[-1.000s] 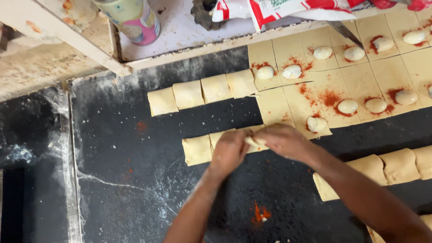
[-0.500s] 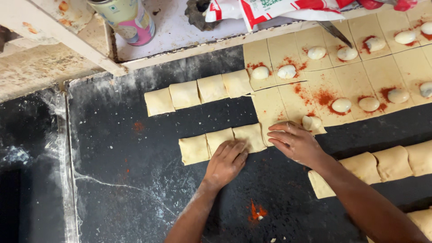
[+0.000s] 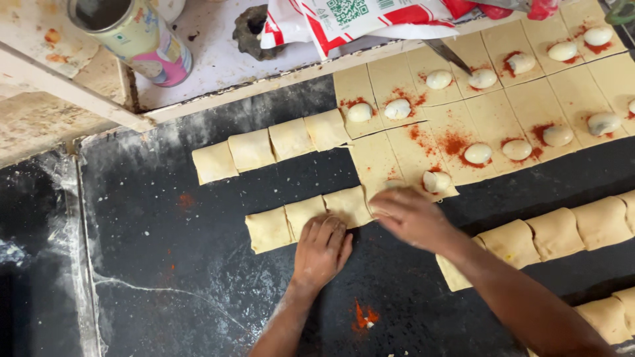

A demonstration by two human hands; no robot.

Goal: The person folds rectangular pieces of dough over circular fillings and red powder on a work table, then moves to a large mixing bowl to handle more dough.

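Mid-frame, the left hand point(image 3: 321, 251) lies flat and open on a pale, folded parcel point(image 3: 305, 213). The right hand point(image 3: 410, 215), fingers loosely curled, presses the dough point(image 3: 380, 158) edge, grasping nothing I can make out.

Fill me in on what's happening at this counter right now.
A person is making filled pastry parcels on a dark floured counter. The left hand rests flat beside a row of three folded parcels. The right hand reaches onto the edge of the cut dough sheet, where squares carry red spice and halved boiled eggs. Another row of four parcels lies above, and more at right.
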